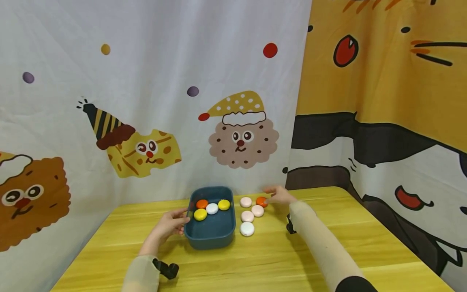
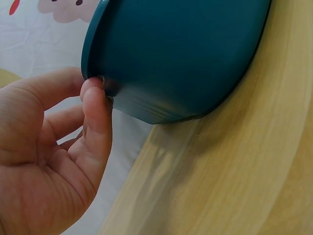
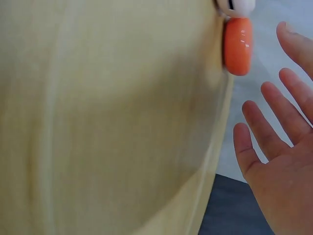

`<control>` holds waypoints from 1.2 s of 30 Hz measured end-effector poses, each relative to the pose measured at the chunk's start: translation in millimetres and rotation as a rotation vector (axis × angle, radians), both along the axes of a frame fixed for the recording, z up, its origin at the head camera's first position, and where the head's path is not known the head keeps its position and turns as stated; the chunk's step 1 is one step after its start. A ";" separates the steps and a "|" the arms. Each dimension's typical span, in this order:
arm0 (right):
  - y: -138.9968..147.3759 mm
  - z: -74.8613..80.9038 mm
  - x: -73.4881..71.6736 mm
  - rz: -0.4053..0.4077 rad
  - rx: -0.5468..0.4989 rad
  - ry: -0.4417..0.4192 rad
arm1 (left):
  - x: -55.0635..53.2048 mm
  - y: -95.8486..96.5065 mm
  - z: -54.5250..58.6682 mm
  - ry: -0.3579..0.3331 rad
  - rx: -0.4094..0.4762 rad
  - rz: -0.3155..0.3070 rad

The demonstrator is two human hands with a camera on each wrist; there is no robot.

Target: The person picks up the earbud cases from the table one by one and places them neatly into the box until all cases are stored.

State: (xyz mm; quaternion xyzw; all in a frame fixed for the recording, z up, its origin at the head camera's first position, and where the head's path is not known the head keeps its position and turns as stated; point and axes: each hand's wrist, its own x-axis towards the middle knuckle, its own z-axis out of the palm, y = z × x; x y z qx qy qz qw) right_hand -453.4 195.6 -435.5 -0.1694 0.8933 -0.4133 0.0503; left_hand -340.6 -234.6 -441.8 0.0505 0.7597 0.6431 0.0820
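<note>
A dark blue plastic box (image 1: pixel 209 233) stands on the table, its left rim pinched between the thumb and fingers of my left hand (image 1: pixel 168 224). Inside it lie an orange rounded piece (image 1: pixel 202 204), a white one (image 1: pixel 212 209) and two yellow ones (image 1: pixel 200 214). My right hand (image 1: pixel 281 196) reaches over the table's far side, fingers spread and holding nothing. Nearest to it is a glossy orange piece (image 3: pixel 238 46), flat and rounded like a big button. Beside that piece are three pale pink ones (image 1: pixel 247 216) and a white one (image 1: pixel 247 229).
The wooden table (image 1: pixel 270 259) ends just behind the box and pieces. A white printed curtain (image 1: pixel 153 81) hangs right behind that far edge. A yellow and black printed curtain (image 1: pixel 324 89) hangs at the right. Each wrist wears a small black camera mount (image 1: pixel 166 268).
</note>
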 end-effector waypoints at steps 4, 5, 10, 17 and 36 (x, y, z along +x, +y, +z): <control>-3.1 -4.8 -1.3 0.020 -0.010 -0.001 | 0.1 -1.4 0.1 0.005 0.006 -0.008; -4.1 -6.2 -1.9 0.026 -0.010 -0.002 | 0.6 -1.9 0.0 0.006 0.006 -0.012; -8.0 -13.5 -4.8 0.054 0.008 -0.003 | 3.7 -4.2 -2.2 -0.001 -0.003 -0.016; -12.4 -15.1 -6.5 0.065 0.009 -0.004 | 3.7 -2.3 0.3 0.014 0.004 -0.010; -21.2 -19.1 -11.0 0.050 0.002 -0.017 | -0.8 -1.2 0.0 0.018 0.001 -0.011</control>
